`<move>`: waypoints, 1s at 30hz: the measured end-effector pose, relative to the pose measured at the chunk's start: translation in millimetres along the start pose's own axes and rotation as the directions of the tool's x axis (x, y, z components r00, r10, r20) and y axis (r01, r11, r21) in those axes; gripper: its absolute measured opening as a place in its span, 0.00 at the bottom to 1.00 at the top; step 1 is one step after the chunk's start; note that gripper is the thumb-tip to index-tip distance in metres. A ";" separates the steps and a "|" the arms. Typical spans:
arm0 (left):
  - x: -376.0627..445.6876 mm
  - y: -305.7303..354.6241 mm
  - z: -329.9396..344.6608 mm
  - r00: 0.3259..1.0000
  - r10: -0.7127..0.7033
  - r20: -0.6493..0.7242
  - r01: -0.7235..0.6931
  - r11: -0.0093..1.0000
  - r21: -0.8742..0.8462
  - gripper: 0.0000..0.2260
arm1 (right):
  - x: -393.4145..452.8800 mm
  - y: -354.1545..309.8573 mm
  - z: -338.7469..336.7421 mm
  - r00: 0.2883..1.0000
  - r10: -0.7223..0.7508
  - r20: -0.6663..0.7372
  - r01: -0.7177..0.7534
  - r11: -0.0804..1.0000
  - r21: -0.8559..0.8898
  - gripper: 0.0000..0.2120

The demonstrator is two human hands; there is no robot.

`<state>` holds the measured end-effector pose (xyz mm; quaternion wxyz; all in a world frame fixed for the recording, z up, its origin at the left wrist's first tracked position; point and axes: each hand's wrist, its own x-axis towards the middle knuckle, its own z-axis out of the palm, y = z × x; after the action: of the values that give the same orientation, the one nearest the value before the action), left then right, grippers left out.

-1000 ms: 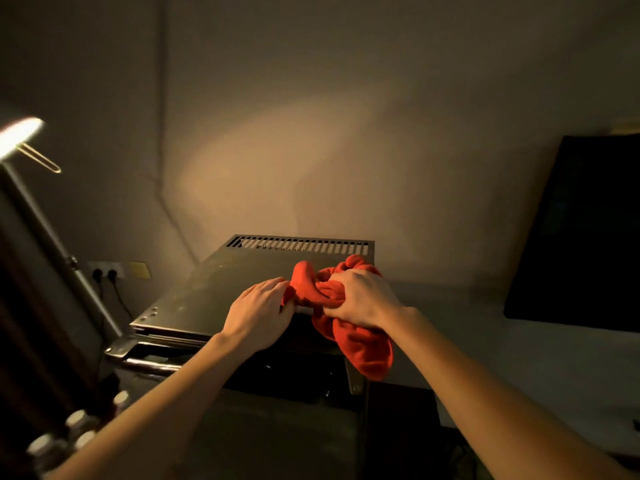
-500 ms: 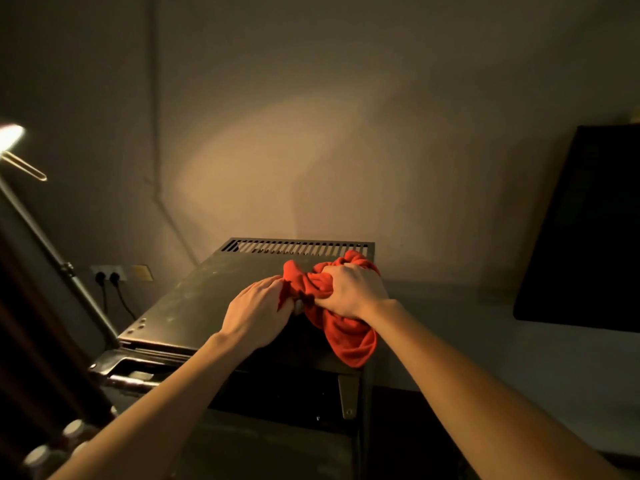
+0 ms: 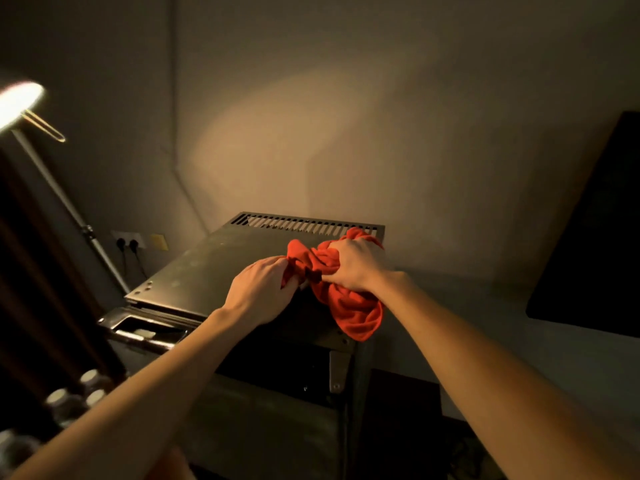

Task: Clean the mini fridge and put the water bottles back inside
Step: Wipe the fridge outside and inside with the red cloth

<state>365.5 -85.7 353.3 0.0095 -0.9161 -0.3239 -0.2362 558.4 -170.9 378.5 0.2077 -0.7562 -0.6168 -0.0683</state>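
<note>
Red cloth [image 3: 346,299] sits bunched on the fridge [image 3: 214,268] top near its right front corner, part hanging over the front edge. Both hands clamp it: left hand [image 3: 261,292] pinching its left end, right hand [image 3: 356,265] gripping the middle. Bottles [image 3: 88,379] stand by the fridge's lower left.

I found no legible text, label, brand mark, number or sign in this view. The top panel of the mini fridge [image 3: 214,271] carried only screw heads and vent slots, the red cloth [image 3: 346,303] was unprinted, and the caps of the water bottles [image 3: 90,377] at lower left were too dim and blurred for me to read.
</note>
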 end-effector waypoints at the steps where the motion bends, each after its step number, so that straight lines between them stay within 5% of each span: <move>1: -5.6 5.4 -2.7 1.000 -0.017 -0.005 0.018 1.000 0.012 0.11 | -2.9 1.4 -1.7 0.999 -0.032 0.003 0.032 0.999 0.012 0.17; 4: -26.5 30.0 -10.0 0.995 -0.094 -0.028 0.095 0.994 0.057 0.10 | -19.6 5.3 -10.1 0.990 -0.144 0.011 0.142 0.987 0.076 0.24; 12: -78.8 112.5 -32.3 0.962 -0.257 -0.088 0.266 0.959 0.102 0.12 | -76.9 29.5 -33.4 0.953 -0.298 -0.052 0.300 0.909 0.289 0.20; 20: -92.2 161.1 -32.3 0.956 -0.283 -0.080 0.292 0.949 0.122 0.11 | -109.3 66.0 -35.6 0.941 -0.262 -0.216 0.325 0.876 0.355 0.13; 30: -90.5 179.0 -14.7 0.971 -0.219 -0.093 0.226 0.972 0.069 0.12 | -124.0 83.3 -14.8 0.946 -0.252 -0.206 0.319 0.846 0.428 0.18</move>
<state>404.8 -282.8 350.9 0.0330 -0.8620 -0.4329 -0.2615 612.2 -301.7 328.1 0.4099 -0.5790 -0.7048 -0.0056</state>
